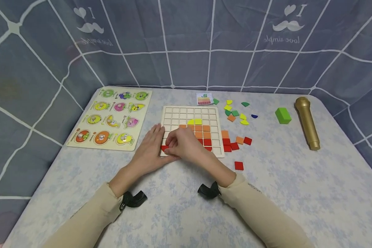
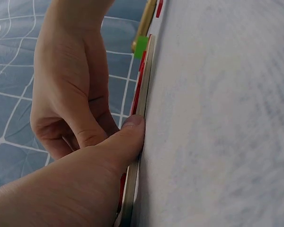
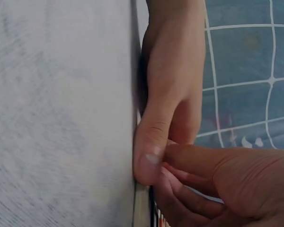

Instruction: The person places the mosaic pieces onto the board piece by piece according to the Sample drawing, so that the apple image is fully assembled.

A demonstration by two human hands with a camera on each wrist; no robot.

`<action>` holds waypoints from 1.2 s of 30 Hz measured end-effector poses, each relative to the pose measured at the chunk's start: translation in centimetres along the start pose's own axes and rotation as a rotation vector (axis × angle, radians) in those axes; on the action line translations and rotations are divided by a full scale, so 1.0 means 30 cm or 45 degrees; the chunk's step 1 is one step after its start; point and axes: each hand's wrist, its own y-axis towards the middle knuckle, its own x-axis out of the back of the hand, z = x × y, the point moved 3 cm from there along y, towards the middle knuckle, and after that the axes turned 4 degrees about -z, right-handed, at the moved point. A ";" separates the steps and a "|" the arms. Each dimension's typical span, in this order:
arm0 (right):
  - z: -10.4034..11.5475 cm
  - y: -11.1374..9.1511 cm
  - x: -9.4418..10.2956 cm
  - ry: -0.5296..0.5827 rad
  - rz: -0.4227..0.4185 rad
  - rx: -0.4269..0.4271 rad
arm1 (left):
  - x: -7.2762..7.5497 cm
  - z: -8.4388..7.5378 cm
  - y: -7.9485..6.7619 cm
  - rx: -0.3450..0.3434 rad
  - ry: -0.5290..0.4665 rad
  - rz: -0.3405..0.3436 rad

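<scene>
A pale wooden grid board (image 1: 190,112) lies in front of me, with yellow, orange and red square tiles in some of its cells. My left hand (image 1: 148,148) rests along the board's left edge, fingers straight, thumb stretched along the near edge. Over the board's near-left part, my right hand (image 1: 187,144) has its fingers curled, and its thumb and index finger pinch at a red tile (image 1: 164,148) in the near-left corner. Most of that tile is hidden by the fingers. In the left wrist view, the left thumb (image 2: 132,125) presses on the board's edge (image 2: 143,94).
Left of the board lies a fruit puzzle (image 1: 130,134). A small picture card (image 1: 204,99) is behind it. Loose tiles (image 1: 234,146) lie to the right, with one red tile (image 1: 239,166) nearer me. Farther right are a green block (image 1: 283,115) and a gold microphone (image 1: 308,124).
</scene>
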 end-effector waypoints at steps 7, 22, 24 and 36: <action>0.003 -0.002 -0.006 -0.025 0.019 0.017 | 0.008 0.001 -0.004 0.020 -0.005 0.018; -0.126 -0.105 0.224 -0.138 -0.127 0.067 | 0.007 0.003 0.009 0.015 -0.038 0.006; -0.159 -0.128 0.268 -0.147 -0.152 0.044 | 0.006 0.004 0.010 0.010 -0.035 -0.002; -0.349 -0.268 0.488 -0.292 -0.177 -0.268 | 0.003 0.009 0.010 0.012 -0.031 -0.005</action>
